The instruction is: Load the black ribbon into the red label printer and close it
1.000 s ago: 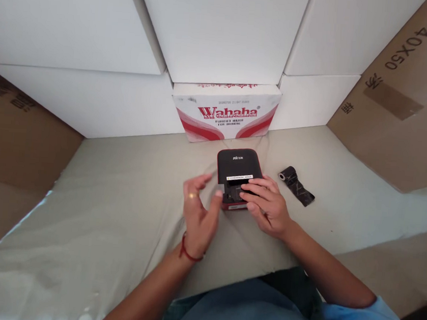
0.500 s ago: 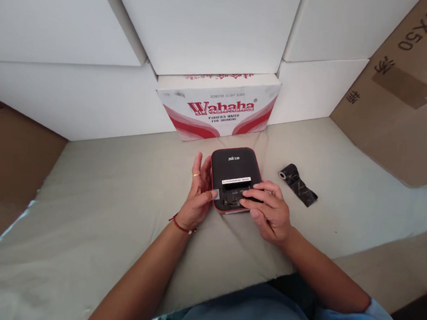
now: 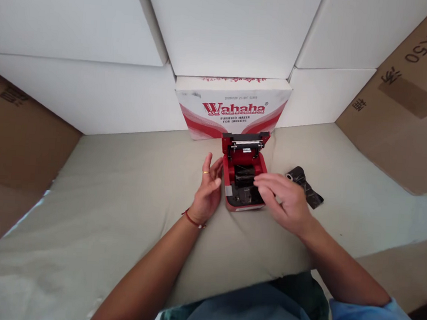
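Note:
In front of me a small red and black label printer stands on the cloth with its lid raised, showing a red inside. A black roll lies in its bay, and some dark film covers the front part. My left hand rests against the printer's left side, fingers apart. Over the right edge hovers my right hand, its fingers extended close together near the roll; whether the fingertips touch it I cannot tell. Right of the printer, partly behind my right hand, lies another black roll with its end unrolled.
A white and red water carton stands right behind the printer. White boxes are stacked at the back. Brown cardboard boxes flank the cloth-covered surface on the left and right.
The printer's lid has swung up, uncovering the roll inside. My right hand has lifted off the front panel to the right edge. My left thumb has come off the printer's corner.

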Demonstrator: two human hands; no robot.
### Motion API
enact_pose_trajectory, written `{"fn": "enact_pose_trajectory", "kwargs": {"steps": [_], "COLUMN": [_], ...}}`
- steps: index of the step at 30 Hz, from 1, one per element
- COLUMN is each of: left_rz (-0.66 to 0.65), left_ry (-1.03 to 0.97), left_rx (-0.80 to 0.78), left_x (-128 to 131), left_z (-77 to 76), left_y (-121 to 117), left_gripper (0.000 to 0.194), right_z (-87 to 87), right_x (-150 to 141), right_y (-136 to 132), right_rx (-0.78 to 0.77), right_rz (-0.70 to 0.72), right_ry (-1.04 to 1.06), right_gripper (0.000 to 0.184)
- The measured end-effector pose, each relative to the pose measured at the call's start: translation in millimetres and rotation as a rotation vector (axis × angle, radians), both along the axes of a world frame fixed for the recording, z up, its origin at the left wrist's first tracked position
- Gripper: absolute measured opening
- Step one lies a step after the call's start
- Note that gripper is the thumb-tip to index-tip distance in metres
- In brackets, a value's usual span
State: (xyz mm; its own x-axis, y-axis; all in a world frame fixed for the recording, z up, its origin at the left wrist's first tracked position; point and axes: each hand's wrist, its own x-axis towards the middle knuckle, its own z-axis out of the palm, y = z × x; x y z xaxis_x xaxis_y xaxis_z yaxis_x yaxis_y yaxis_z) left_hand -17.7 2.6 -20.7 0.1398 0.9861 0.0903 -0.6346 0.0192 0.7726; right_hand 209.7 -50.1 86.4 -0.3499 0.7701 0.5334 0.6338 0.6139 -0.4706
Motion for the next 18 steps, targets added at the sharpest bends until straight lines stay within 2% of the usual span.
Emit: {"fn": "enact_pose_trajectory", "kwargs": {"steps": [4, 7, 10, 13, 18], "left_rz": [0.176, 0.278, 0.306, 0.320, 0.312], "left_ry": [-0.070, -0.086, -0.081, -0.064, -0.053], "left_rx": [-0.176, -0.208, -0.199, -0.196, -0.213], "left_x": [0.3, 1.3, 3.4, 6.3, 10.5], "left_z": [-8.7, -13.9, -14.6, -12.5, -8.3], "left_y": [12.3, 18.4, 18.6, 16.6, 16.4], "left_gripper": [0.047, 0.036, 0.043, 0.045, 0.050], "right_z": [40.2, 48.3, 41.6, 34.9, 39.7], "right_x": [-22.6, -45.4, -60.8, -65.3, -59.2], "right_y": [39.8, 69.2, 86.9, 92.6, 91.8], "right_rx": [-0.357, -0.464, -0.492, -0.499, -0.530], "right_rz": [-0.206, -0.243, -0.200, -0.183, -0.167], "right_ry": [-0.552, -0.852, -0.916, -0.923, -0.899], "right_gripper": [0.035, 0.035, 0.035, 0.034, 0.027]}}
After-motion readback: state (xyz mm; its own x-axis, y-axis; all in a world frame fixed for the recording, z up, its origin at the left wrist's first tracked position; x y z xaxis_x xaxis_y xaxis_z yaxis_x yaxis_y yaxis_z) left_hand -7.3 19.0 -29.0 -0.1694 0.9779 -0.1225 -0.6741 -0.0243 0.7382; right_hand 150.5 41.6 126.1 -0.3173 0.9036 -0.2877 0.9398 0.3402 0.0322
